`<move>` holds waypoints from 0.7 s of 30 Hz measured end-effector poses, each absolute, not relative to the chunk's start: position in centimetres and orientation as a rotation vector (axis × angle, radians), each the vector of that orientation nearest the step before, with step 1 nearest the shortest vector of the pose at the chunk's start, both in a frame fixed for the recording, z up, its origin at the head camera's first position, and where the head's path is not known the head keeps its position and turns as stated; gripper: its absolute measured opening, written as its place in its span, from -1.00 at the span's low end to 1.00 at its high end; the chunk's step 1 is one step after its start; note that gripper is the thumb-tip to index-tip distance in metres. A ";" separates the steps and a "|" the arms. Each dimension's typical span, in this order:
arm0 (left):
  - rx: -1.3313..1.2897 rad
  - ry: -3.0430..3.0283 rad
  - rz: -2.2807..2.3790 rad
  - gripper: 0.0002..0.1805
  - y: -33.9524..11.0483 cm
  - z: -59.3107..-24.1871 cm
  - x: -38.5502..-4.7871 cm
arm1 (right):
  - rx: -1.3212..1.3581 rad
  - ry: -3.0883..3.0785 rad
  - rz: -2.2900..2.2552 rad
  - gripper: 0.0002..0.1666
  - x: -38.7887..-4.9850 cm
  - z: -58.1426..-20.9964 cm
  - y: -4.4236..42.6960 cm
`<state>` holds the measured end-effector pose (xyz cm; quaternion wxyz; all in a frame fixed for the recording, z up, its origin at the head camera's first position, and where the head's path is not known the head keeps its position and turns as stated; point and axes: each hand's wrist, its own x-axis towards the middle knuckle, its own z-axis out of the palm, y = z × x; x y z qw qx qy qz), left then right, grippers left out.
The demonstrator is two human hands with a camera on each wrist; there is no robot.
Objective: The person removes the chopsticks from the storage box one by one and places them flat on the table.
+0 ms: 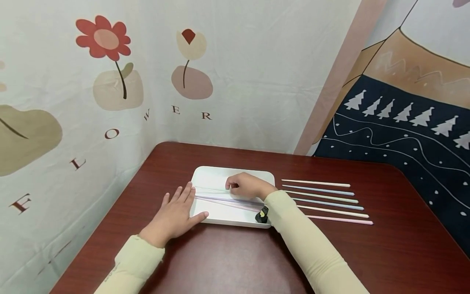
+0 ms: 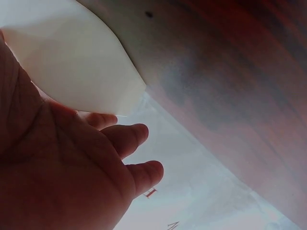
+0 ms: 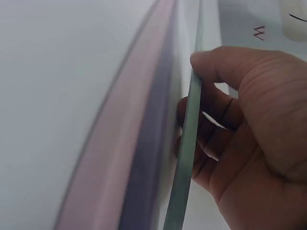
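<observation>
A white tray (image 1: 224, 217) holds a few thin sticks: a pink stick (image 3: 115, 143), a purple stick (image 3: 152, 129) and a pale green stick (image 3: 188, 139). My right hand (image 1: 247, 185) reaches over the tray and pinches the green stick between thumb and fingers, as the right wrist view (image 3: 254, 100) shows. The pink and purple sticks lie side by side, left of that hand in the same view. At the tray's left edge rests my left hand (image 1: 172, 214), fingers spread and fairly straight; its palm side shows in the left wrist view (image 2: 72, 148).
Right of the tray, several sticks lie in a spaced row on the brown table (image 1: 235, 261), among them a pink stick (image 1: 341, 219) nearest the front. A small black object (image 1: 262, 215) is by my right sleeve. Printed cloth (image 1: 249, 81) hangs behind the table.
</observation>
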<state>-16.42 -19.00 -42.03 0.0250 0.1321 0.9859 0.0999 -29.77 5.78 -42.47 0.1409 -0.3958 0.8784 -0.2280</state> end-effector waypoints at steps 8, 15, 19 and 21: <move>0.411 3.046 0.312 0.15 -19.0 -42.2 -16.3 | -1.186 2.560 -0.758 -0.83 -30.0 -41.9 6.1; 0.413 3.055 0.311 0.12 -19.0 -42.1 -16.3 | -1.191 2.600 -0.781 -0.82 -29.7 -40.5 6.9; 0.412 3.058 0.309 0.12 -19.0 -42.1 -16.3 | -1.207 2.596 -0.800 -0.83 -29.4 -39.5 7.6; 0.413 3.059 0.306 0.13 -19.0 -42.2 -16.3 | -1.222 2.593 -0.806 -0.84 -29.3 -39.1 8.1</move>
